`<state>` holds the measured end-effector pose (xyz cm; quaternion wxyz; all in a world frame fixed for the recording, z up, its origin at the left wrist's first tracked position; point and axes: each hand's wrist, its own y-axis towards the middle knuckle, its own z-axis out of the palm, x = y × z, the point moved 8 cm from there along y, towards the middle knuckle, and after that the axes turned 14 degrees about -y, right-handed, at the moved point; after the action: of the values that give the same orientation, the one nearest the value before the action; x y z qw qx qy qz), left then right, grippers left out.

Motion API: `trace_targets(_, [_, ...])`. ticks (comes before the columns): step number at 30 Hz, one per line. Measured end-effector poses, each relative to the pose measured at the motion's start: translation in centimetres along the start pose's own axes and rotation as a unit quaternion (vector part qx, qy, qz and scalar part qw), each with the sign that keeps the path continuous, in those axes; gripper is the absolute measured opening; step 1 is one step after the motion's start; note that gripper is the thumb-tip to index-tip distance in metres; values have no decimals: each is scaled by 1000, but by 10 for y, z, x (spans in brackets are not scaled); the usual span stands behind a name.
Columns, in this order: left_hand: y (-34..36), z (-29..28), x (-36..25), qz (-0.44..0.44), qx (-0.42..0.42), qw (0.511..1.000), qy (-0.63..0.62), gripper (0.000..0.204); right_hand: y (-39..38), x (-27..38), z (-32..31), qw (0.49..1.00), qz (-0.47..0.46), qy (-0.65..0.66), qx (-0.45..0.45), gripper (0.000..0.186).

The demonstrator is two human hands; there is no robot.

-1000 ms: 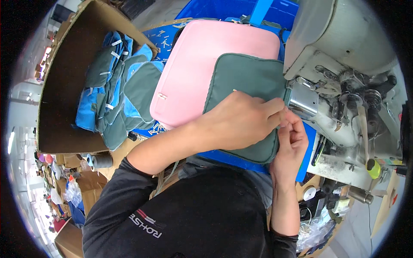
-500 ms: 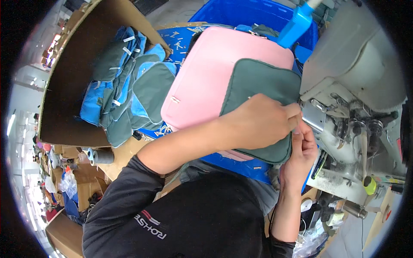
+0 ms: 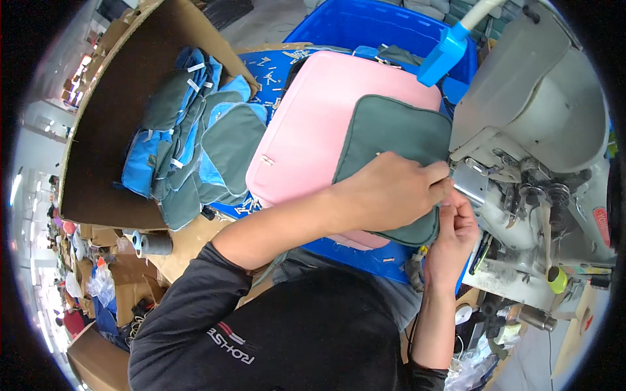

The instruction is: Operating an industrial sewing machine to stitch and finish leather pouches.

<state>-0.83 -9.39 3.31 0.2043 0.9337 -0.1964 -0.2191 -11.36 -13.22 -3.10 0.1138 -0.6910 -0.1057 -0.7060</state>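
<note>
- At the sewing machine's (image 3: 535, 130) needle area, the left hand (image 3: 391, 192) lies knuckles-up on the grey-green fabric panel (image 3: 391, 140), fingers curled over its right edge and pinching it.
- Just beside it, the right hand (image 3: 453, 238) comes up from below, fingertips closed on the same edge of the panel; how firmly it grips I cannot tell.
- Under both hands, the grey-green fabric panel rests flat on a pink padded case (image 3: 319, 130), its right edge touching the machine.
- Beneath the case sits a blue plastic bin (image 3: 365, 26).
- Off to the left, a stack of blue and grey-green panels (image 3: 189, 150) lies against a cardboard box wall (image 3: 111, 124).
- Near the lower left stands a grey thread spool (image 3: 153, 243).
</note>
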Motion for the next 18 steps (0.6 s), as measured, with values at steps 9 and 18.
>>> trace_targets(9, [-40,-8,-12,-6,-34,995,-93,63,1,-1,-3,999,44,3,0,17])
trace_targets(18, [-53,0,1,8,-9,998,57,49,-6,-1,-14,994,51,-87,41,22])
